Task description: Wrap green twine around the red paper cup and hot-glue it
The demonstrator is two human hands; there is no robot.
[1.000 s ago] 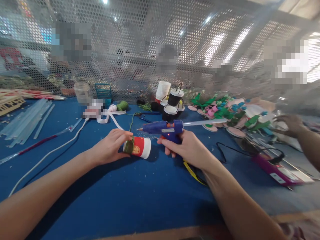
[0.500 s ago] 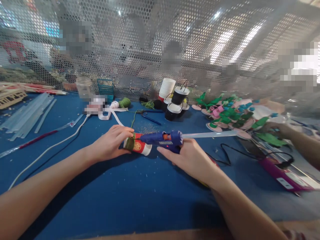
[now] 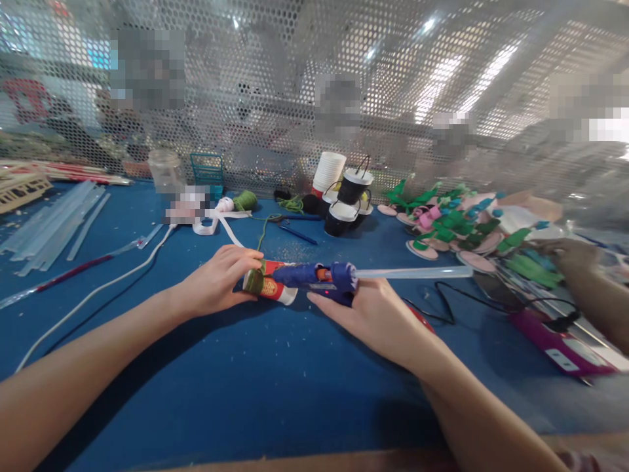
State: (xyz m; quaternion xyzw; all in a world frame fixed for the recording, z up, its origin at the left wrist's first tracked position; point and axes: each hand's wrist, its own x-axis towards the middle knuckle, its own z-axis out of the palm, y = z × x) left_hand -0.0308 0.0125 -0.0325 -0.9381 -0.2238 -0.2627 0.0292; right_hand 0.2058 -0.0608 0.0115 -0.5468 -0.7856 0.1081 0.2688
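Observation:
My left hand [image 3: 223,280] is closed round the base end of a red and white paper cup [image 3: 281,290] lying on its side. Green yarn [image 3: 254,280] is wound about that end, and a strand runs back from it across the table. In my right hand [image 3: 376,314] is a blue glue gun [image 3: 317,275], its nose pointing left over the cup near the yarn. A long clear glue stick [image 3: 413,273] juts from the gun's rear. Whether the nozzle touches the cup I cannot tell.
Black and white cups [image 3: 340,218] stand at the back, beside felt flower pieces [image 3: 457,226]. Glue sticks [image 3: 59,223] lie at left. A purple power strip [image 3: 560,344] sits at right, near another person's hand [image 3: 570,262]. Behind rises a perforated metal screen [image 3: 275,98].
The glue gun has tilted slightly in my right hand, its rear end a little lower. My left hand and the cup have hardly moved. The other person's hand has shifted slightly.

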